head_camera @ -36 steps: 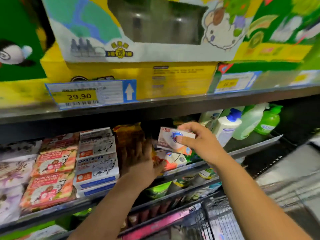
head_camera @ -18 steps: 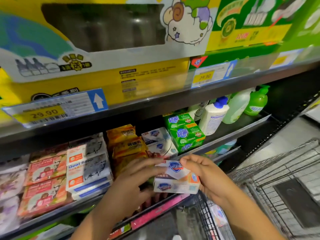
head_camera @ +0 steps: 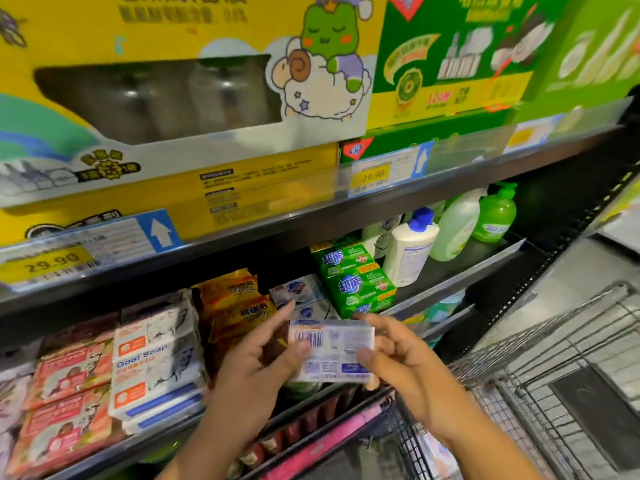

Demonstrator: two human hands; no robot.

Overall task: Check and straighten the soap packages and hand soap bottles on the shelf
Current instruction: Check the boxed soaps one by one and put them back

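1. Left hand (head_camera: 256, 362): partly curled, thumb pressed on the barcode face of the white soap package (head_camera: 334, 351), fingers behind its left end.
2. Right hand (head_camera: 398, 362): pinches the package's right end, thumb on the face.
3. Soap package: held level before the shelf (head_camera: 460, 268), below the green soap packs (head_camera: 356, 282).
4. Hand soap bottles (head_camera: 410, 251): upright, at the shelf's right.

Retail shop aisle. Price labels (head_camera: 48, 261) reading 29.90 are clipped along the front edge of the upper shelf (head_camera: 311, 216). Soap packages (head_camera: 156, 358) are stacked in rows below. A wire shopping trolley (head_camera: 554, 358) is seen at lower right.
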